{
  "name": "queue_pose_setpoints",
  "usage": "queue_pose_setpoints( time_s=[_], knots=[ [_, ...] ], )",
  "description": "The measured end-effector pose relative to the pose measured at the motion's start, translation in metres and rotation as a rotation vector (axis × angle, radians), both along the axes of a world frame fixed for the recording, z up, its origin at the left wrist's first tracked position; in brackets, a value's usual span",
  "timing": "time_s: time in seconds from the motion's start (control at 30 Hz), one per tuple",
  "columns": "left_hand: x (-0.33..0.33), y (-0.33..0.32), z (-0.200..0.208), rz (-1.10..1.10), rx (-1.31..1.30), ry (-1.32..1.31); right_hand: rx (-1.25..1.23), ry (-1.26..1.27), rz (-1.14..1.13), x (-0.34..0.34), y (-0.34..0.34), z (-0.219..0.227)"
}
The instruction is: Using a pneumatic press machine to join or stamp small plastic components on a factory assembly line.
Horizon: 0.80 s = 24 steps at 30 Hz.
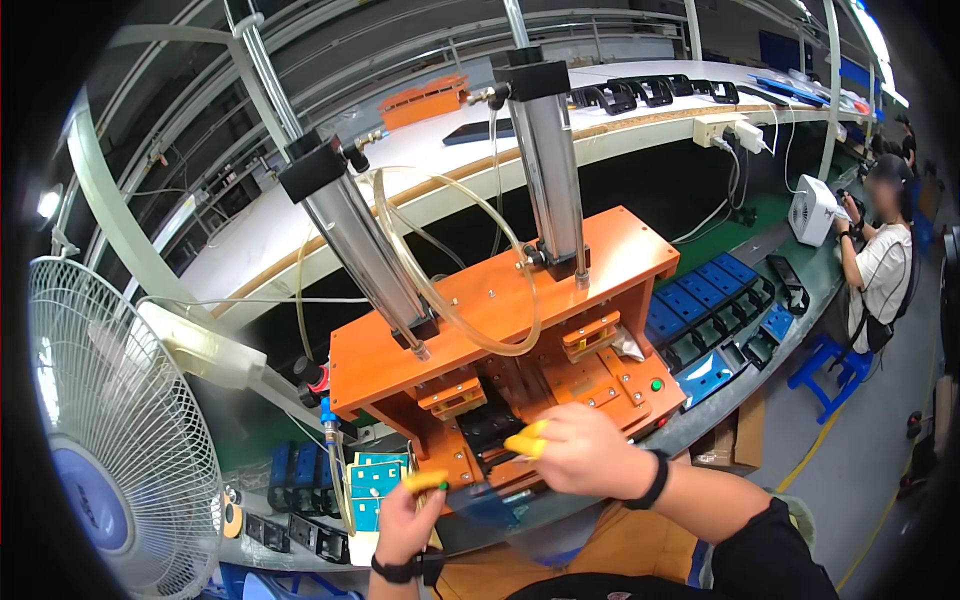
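My left hand, with yellow finger covers, is beside the green button at the left front of an orange press. Its thumb and forefinger are apart, and nothing shows between them. My right hand has yellow finger covers too. Its fingers are bent together at the press's front, next to a black plastic part in the left bay. Whatever they pinch is hidden. Between the hands and lower down is a blurred, bluish, see-through patch that I cannot identify. Two air cylinders stand on the press.
A white fan stands at the left. Teal sheets lie left of the press; black-and-blue parts are lined up to its right. Behind is a white shelf. At the far right, a person works near a blue stool.
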<state>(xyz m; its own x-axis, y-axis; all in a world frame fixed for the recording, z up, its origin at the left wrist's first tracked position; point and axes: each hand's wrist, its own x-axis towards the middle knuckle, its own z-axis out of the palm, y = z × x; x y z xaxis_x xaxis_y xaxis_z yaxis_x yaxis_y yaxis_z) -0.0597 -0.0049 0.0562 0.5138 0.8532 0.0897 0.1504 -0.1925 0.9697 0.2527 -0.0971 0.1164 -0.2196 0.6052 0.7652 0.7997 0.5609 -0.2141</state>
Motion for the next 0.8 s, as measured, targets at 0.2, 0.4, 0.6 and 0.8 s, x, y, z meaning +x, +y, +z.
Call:
queue_pose_setpoints(
  time_s=[0.2, 0.4, 0.6, 0.8],
  knots=[
    [0.051, 0.074, 0.015, 0.0, 0.536, 0.366, -0.211, 0.5, 0.025, 0.066, -0.1, 0.023],
    [0.092, 0.147, -0.024, -0.018, 1.015, 0.742, -0.128, 1.248, -0.165, 0.086, -0.194, -0.055],
    [0.107, 0.174, -0.021, 0.123, 1.548, 1.003, -0.076, 1.563, -0.19, 0.095, -0.215, -0.099],
    [0.108, 0.156, -0.005, 0.052, 1.311, 0.711, -0.009, 1.747, -0.085, 0.101, -0.202, -0.074]
  ],
)
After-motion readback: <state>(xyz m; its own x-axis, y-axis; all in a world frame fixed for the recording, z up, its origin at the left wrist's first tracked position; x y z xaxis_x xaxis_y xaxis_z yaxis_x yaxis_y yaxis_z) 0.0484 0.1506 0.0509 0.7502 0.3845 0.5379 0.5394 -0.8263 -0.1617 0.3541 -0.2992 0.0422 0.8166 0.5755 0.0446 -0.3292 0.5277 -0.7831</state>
